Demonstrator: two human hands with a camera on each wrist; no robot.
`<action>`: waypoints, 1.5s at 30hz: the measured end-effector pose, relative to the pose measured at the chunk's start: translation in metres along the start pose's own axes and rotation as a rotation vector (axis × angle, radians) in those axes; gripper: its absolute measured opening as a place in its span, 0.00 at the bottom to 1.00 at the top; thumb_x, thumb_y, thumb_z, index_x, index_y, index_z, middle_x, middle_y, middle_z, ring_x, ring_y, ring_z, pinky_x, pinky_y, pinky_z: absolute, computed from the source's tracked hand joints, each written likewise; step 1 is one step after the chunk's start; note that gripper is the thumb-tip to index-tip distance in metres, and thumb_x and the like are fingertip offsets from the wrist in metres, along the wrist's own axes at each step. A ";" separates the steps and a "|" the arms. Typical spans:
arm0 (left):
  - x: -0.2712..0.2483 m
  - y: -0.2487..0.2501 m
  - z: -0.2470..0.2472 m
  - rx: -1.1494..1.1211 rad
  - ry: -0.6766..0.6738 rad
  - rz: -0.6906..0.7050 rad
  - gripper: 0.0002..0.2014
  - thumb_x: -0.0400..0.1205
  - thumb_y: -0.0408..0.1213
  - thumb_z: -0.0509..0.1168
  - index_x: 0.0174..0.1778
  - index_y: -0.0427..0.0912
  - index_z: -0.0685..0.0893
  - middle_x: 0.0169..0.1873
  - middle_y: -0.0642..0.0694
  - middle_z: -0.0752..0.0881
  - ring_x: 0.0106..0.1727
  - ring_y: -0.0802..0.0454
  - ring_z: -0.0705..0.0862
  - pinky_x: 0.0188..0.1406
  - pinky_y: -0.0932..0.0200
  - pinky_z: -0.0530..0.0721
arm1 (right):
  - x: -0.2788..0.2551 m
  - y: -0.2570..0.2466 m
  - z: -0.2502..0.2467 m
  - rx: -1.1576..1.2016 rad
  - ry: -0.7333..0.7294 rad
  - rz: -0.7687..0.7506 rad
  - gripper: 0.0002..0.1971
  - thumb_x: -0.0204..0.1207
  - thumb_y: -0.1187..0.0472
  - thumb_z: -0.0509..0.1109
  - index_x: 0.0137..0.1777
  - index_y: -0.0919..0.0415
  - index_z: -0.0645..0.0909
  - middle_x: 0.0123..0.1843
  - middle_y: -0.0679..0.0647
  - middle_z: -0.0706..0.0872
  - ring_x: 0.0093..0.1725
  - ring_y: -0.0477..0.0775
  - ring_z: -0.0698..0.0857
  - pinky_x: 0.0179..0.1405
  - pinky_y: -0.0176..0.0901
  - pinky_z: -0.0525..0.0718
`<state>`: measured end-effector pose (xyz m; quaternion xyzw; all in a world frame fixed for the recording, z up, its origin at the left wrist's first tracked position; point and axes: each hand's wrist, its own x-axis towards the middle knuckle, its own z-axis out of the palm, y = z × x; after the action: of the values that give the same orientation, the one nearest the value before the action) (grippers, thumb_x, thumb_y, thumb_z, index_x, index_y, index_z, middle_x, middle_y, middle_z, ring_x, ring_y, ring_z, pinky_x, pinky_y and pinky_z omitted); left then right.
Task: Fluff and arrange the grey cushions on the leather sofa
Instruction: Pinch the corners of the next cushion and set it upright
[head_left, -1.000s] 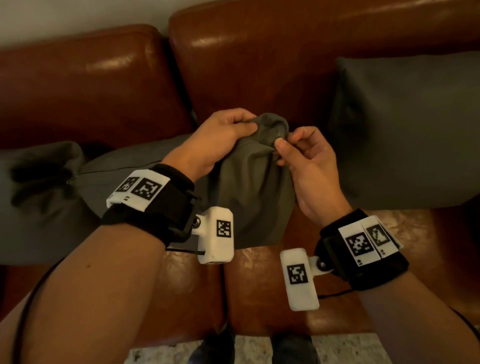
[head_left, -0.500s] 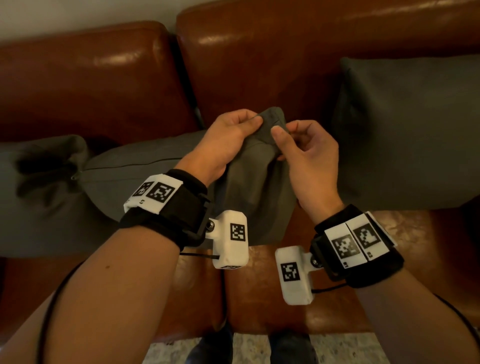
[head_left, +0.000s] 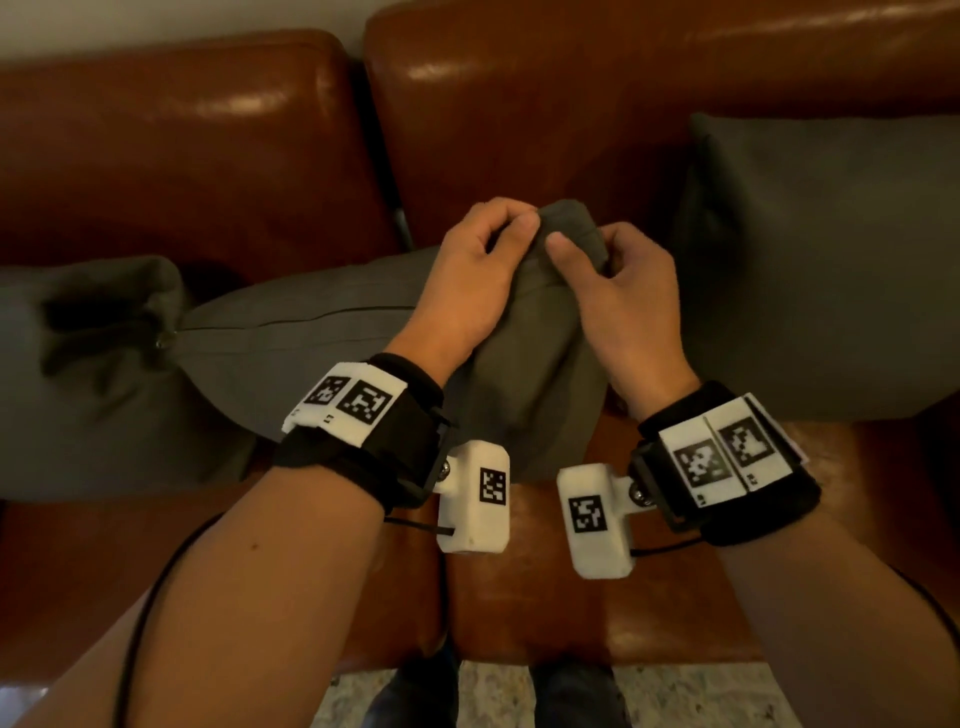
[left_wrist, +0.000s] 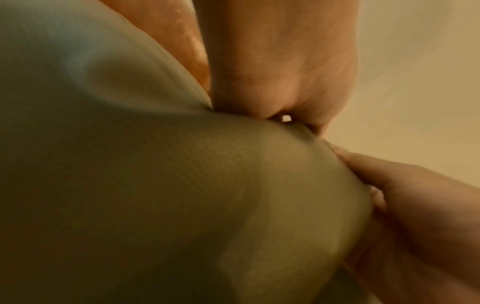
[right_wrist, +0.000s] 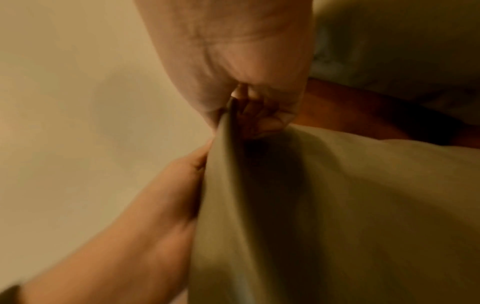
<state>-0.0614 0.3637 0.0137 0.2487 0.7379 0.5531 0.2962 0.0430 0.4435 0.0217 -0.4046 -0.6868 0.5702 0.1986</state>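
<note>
Both hands pinch the raised corner of the middle grey cushion (head_left: 524, 364): left hand (head_left: 472, 280) and right hand (head_left: 623, 296) have fingers curled on the fabric, thumbs nearly touching. Cushion lies across the leather sofa (head_left: 208, 156) seat, between a slumped left cushion (head_left: 88, 374) and an upright right cushion (head_left: 821, 260). Step looks like fluffing/reshaping that corner; next likely needs pulling the corner out, then standing it against the backrest.
</note>
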 end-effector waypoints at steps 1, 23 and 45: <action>0.000 -0.002 0.001 0.069 0.015 0.024 0.08 0.86 0.41 0.59 0.55 0.48 0.83 0.53 0.48 0.82 0.54 0.57 0.82 0.61 0.53 0.81 | 0.001 0.001 -0.003 0.035 -0.008 0.026 0.13 0.78 0.50 0.72 0.47 0.61 0.85 0.43 0.58 0.89 0.45 0.54 0.88 0.49 0.58 0.87; -0.041 -0.059 -0.053 1.087 0.120 0.172 0.29 0.87 0.57 0.43 0.79 0.46 0.70 0.79 0.44 0.71 0.82 0.44 0.65 0.81 0.43 0.57 | 0.008 0.026 -0.025 0.002 0.388 0.170 0.14 0.81 0.45 0.65 0.61 0.51 0.76 0.58 0.46 0.80 0.59 0.48 0.81 0.67 0.49 0.80; -0.038 -0.102 -0.170 -0.338 0.846 -0.416 0.08 0.80 0.32 0.69 0.37 0.48 0.81 0.42 0.45 0.86 0.48 0.45 0.86 0.57 0.46 0.86 | -0.008 0.039 0.041 -1.058 -0.114 -0.258 0.28 0.86 0.41 0.52 0.83 0.51 0.64 0.84 0.59 0.65 0.86 0.58 0.56 0.85 0.58 0.44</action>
<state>-0.1598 0.1970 -0.0424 -0.2014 0.7274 0.6464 0.1112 0.0306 0.4129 -0.0248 -0.3302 -0.9336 0.1389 -0.0010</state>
